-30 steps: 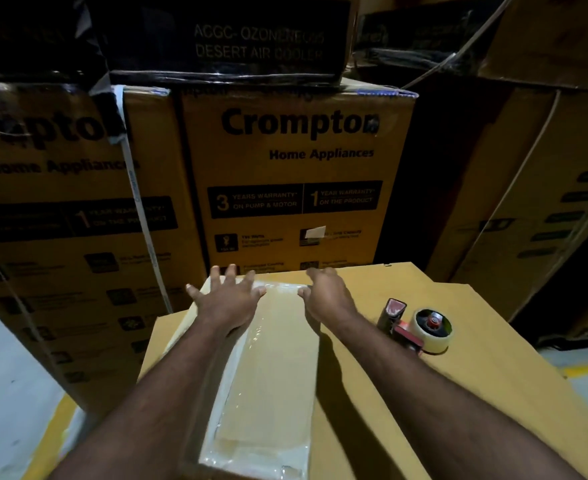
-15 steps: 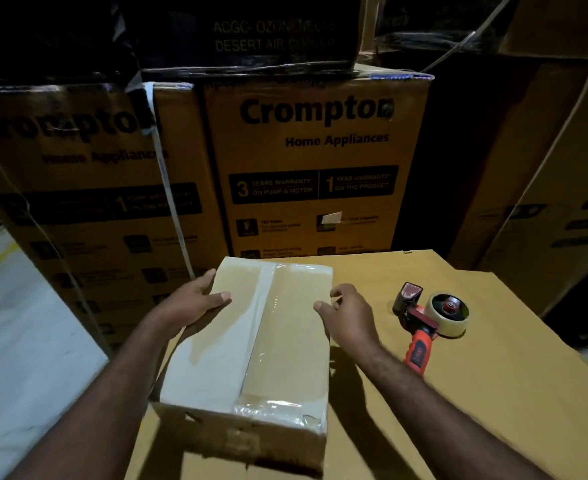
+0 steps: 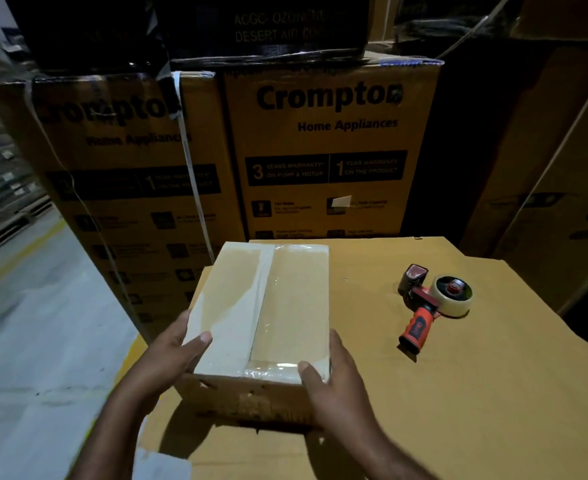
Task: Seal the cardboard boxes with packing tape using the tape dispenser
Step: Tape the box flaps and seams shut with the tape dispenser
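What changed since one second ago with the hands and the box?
The left hand and right hand moved from the far end of the taped box, where they pressed on its top, and now hold its near corners, thumbs on top. The tape dispenser stayed lying on the cardboard surface, untouched.

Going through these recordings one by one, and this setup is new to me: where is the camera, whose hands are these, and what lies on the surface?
No machine here: a person wears a camera on the head, looking forward and down. The left hand and right hand grip a small cardboard box by its near corners; clear tape already runs along its top. The tape dispenser lies untouched to the right on a flat cardboard sheet. Large printed cartons stand behind.
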The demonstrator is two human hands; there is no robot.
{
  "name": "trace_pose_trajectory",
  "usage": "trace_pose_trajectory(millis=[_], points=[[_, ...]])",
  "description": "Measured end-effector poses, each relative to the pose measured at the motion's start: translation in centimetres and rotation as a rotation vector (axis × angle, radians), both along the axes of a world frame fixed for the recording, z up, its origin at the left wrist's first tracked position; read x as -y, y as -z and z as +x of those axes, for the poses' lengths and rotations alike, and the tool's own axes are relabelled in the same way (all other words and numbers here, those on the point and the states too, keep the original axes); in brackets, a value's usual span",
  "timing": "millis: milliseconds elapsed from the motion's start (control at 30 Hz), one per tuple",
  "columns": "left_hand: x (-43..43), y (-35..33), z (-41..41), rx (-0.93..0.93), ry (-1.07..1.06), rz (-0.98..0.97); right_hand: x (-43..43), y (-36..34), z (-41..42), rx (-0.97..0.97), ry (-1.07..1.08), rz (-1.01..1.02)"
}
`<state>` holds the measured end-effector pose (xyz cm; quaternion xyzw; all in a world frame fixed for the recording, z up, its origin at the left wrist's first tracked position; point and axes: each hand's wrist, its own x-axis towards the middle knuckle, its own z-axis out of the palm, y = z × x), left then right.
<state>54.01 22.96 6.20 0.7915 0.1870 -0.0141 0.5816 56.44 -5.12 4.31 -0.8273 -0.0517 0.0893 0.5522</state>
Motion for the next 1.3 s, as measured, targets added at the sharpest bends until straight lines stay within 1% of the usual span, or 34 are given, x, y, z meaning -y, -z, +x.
trace_pose_trajectory(millis=[100,133,233,367,467,600,900,1033,1167,1300], points=[[3.0,-1.3,-1.3,0.122,-0.113,-0.015,0.9,-1.7,0.3,-0.060,-0.033,0.041],[3.6,-2.2,-1.6,0.161,-0.143,-0.002,1.3,-2.2,0.6,-0.049,-0.038,0.061],[6.5,-5.8,-2.1,0.291,-0.171,0.007,4.1,-5.6,0.5,0.026,-0.047,0.131],[11.9,-10.8,-2.2,0.508,-0.167,0.004,8.6,-10.1,-0.5,0.219,0.027,0.199],[17.0,-13.0,-1.3,0.612,-0.091,-0.033,13.2,-12.5,-1.7,0.332,0.107,0.232],[24.1,-13.5,0.2,0.611,0.027,-0.078,20.0,-13.7,-3.9,0.380,0.276,0.257],[40.4,-13.4,2.4,0.576,0.313,-0.109,34.0,-13.3,-9.3,0.392,0.696,0.193],[46.5,-13.1,4.6,0.576,0.427,-0.096,38.7,-13.5,-10.6,0.426,0.804,0.169],[52.2,-12.6,7.8,0.561,0.503,-0.090,42.8,-12.7,-9.3,0.407,0.904,0.144],[57.2,-11.5,12.2,0.547,0.554,-0.097,46.2,-11.7,-6.2,0.379,1.014,0.130]])
